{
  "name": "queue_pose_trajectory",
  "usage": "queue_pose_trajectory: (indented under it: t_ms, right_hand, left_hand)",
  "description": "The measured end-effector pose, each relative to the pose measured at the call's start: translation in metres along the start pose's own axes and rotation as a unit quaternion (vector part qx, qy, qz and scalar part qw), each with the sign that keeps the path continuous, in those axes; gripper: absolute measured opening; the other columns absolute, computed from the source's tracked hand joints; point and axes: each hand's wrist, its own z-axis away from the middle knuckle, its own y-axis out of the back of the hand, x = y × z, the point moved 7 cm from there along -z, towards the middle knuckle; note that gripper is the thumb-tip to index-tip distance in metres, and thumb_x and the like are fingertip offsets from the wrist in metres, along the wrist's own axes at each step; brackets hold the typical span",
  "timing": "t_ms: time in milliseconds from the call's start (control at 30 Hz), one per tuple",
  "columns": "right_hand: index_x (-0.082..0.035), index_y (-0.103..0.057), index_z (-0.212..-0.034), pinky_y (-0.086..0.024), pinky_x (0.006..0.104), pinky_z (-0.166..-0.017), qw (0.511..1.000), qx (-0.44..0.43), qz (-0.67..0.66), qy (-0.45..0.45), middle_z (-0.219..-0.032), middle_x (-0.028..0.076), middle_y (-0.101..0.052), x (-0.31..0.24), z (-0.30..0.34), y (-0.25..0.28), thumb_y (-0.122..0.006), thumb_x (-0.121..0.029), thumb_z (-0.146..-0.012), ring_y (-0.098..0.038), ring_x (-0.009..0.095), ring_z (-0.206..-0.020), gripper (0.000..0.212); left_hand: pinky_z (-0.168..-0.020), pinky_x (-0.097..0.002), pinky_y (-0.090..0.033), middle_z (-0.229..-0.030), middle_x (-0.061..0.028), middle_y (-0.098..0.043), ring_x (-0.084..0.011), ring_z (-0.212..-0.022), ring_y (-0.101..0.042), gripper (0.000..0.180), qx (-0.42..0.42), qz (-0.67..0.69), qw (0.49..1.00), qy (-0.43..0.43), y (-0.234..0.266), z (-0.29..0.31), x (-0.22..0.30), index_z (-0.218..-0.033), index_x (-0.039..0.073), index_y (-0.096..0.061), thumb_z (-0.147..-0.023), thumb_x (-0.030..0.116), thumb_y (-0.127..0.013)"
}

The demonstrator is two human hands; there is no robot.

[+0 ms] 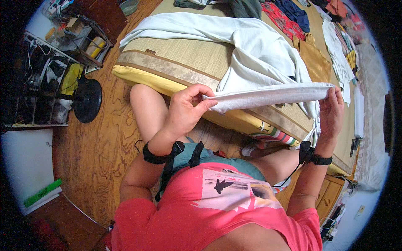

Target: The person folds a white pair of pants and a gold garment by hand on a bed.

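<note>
A pair of white trousers [268, 52] lies across the near end of the mat-covered bed, one long leg stretched toward the left. Its waistband [272, 96] is pulled nearly straight between my two hands, just over the bed's front edge. My left hand [190, 104] pinches the left end between thumb and fingers. At the other end, my right hand [332, 108] grips the band's right corner, its fingers partly turned from view. Some of the white cloth hangs down beside the right wrist.
The bed's woven mat [180, 54] has a patterned border above a yellow mattress side [144, 79]. Heaped clothes [289, 19] lie on its far part. A black round fan base [87, 100] and a cluttered shelf [46, 79] stand at left. A wooden drawer unit [328, 194] is at lower right.
</note>
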Motion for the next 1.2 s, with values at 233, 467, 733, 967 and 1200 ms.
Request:
queue_pose_trajectory:
  t_ms: [233,467,733,967,1200]
  right_hand:
    - [-0.003,-0.062,-0.112,-0.051,0.0297,-0.089,1.000,-0.015,0.010,-0.005,-0.102,0.004,-0.068,0.001,-0.004,0.000,-0.057,-0.015,-0.103,-0.064,0.013,-0.095,0.016]
    - [-0.005,-0.060,-0.102,-0.041,0.0289,-0.090,0.993,0.003,0.050,0.108,-0.103,0.006,-0.058,-0.053,0.009,-0.017,-0.058,-0.012,-0.101,-0.052,0.017,-0.103,0.007]
    - [-0.005,-0.057,-0.100,-0.037,0.0240,-0.078,0.973,-0.074,0.134,0.173,-0.104,0.006,-0.053,-0.065,0.026,-0.016,-0.062,-0.007,-0.097,-0.045,0.013,-0.089,0.006]
    - [-0.002,-0.059,-0.103,-0.040,0.0194,-0.060,0.984,-0.035,0.101,0.142,-0.102,0.009,-0.056,-0.066,0.035,-0.022,-0.063,-0.005,-0.096,-0.048,0.006,-0.068,0.008]
    - [-0.002,-0.059,-0.102,-0.045,0.0210,-0.063,0.988,-0.046,0.080,0.128,-0.104,0.012,-0.058,-0.054,0.036,-0.032,-0.062,-0.006,-0.096,-0.056,0.011,-0.073,0.007]
  left_hand:
    - [-0.069,-0.0216,-0.049,-0.085,0.0004,-0.069,-0.0065,-0.076,-0.060,0.009,-0.011,-0.028,0.999,0.031,0.005,-0.007,0.005,-0.096,0.000,-0.072,-0.087,0.003,-0.074]
    - [-0.074,-0.0294,-0.054,-0.091,-0.0109,-0.073,-0.0223,-0.082,-0.069,0.012,0.064,-0.358,0.884,-0.295,0.012,0.012,0.142,-0.087,0.000,-0.073,-0.076,0.000,-0.079]
    - [-0.075,-0.0346,-0.055,-0.092,-0.0130,-0.073,-0.0272,-0.081,-0.070,0.022,0.048,-0.395,0.850,-0.346,0.006,0.048,0.162,-0.089,0.002,-0.070,-0.071,-0.006,-0.079]
    - [-0.079,-0.0327,-0.053,-0.091,-0.0138,-0.073,-0.0254,-0.086,-0.069,0.016,0.082,-0.359,0.890,-0.270,0.005,0.051,0.143,-0.086,0.000,-0.072,-0.073,-0.008,-0.077]
    - [-0.079,-0.0311,-0.055,-0.094,-0.0139,-0.074,-0.0215,-0.087,-0.070,0.015,0.131,-0.260,0.942,-0.165,0.017,0.056,0.110,-0.087,-0.001,-0.071,-0.076,-0.009,-0.077]
